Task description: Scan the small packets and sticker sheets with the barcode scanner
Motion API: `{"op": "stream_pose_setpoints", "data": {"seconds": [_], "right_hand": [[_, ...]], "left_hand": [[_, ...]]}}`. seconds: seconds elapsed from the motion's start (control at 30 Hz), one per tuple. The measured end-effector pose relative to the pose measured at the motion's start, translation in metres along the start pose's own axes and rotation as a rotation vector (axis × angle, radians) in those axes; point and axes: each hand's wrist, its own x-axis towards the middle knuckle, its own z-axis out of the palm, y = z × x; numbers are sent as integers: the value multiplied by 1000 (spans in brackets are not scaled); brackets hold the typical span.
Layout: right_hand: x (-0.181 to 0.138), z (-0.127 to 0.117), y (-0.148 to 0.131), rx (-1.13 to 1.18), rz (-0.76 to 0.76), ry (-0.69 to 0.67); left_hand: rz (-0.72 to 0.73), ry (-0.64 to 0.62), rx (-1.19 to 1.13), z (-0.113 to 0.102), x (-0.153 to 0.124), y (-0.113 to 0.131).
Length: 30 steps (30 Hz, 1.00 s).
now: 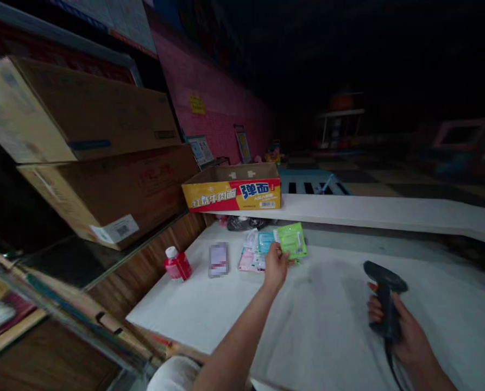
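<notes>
My right hand (407, 331) is wrapped round the handle of a black barcode scanner (384, 279), with its cord hanging down from the grip. At the middle of the white table, my left hand (277, 266) has its fingers closed at the lower left edge of a green packet (293, 240). Beside and under that hand lie a blue packet (265, 241) and a pink packet (248, 259), partly overlapping. Part of the pile is hidden by my fingers.
A phone (218, 259) lies left of the packets, and a red bottle with a white cap (177, 265) stands beyond it. A yellow and red open carton (234, 195) sits on the raised ledge (372, 212). Large cardboard boxes (115, 184) are stacked at left.
</notes>
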Motion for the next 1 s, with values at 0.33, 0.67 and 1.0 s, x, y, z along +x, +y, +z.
{"op": "stream_pose_setpoints", "data": {"seconds": [0.33,0.67,1.0], "right_hand": [[-32,36,2,-401,-20,-8],[-52,57,37,-935,-45,-33],[-57,54,36,-946,-60,6]], "left_hand": [[-134,-21,-95,16,-37,-61],[-103,-10,-62,13,-31,-66],[-89,10,44,13,-29,-64]]}}
